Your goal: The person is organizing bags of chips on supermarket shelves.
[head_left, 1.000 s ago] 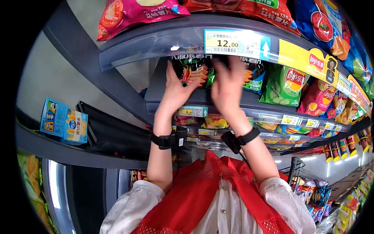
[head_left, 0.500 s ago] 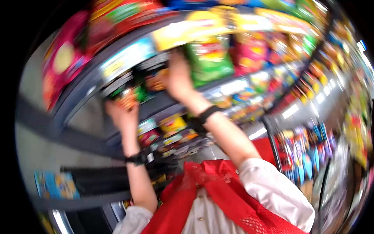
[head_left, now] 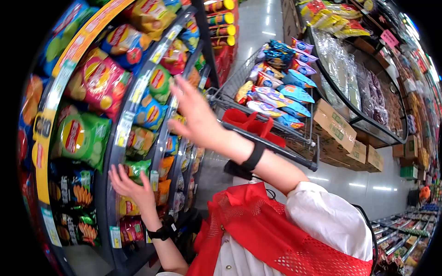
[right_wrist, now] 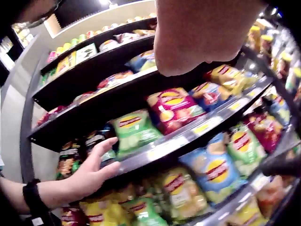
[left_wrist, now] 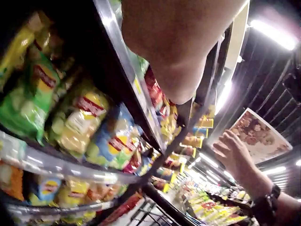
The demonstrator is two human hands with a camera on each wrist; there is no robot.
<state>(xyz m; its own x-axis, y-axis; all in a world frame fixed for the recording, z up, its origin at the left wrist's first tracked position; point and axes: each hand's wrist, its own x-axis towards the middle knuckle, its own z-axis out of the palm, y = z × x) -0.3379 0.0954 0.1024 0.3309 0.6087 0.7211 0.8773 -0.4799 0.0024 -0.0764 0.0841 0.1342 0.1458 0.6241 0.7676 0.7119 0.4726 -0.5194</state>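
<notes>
My left hand is at the shelf edge with fingers spread and nothing in it. It is beside the green Lay's chip bag and the black chip bags on the shelf. The right wrist view shows that left hand in front of the same row. My right hand, slightly blurred, is raised off the shelf with straight fingers and holds nothing. A magenta Lay's bag sits past the green one in the row. The left wrist view has the right hand up in the air.
A shopping cart full of small snack bags stands in the aisle to the right. Cardboard boxes lie beyond it, below a black-railed display. Lower shelves hold more chip bags.
The view has swung right, bringing the cart into sight. Both hands have come away from the black chip bags, the right one farther out toward the aisle.
</notes>
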